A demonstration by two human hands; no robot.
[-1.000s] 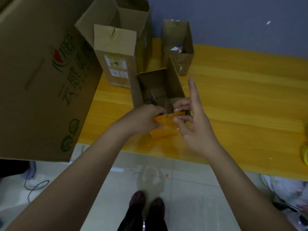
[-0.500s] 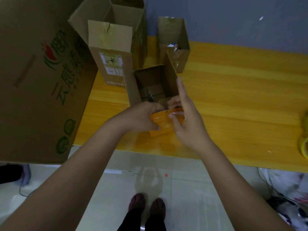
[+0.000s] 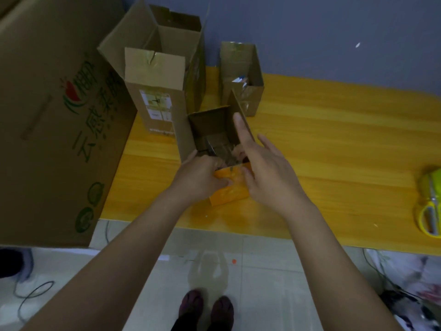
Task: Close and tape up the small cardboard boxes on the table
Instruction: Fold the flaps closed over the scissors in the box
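Gripping the near orange flap (image 3: 229, 187) of the small open box (image 3: 210, 132), at the table's (image 3: 334, 149) front edge, the left hand (image 3: 200, 180) curls its fingers on it; the right hand (image 3: 269, 173) rests spread, forefinger on the right wall. Uneven pressure could tip or slide the light box.

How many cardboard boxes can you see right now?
4: the small open box under both hands, a tall box behind it, a narrow box by the wall, a huge printed box far left.
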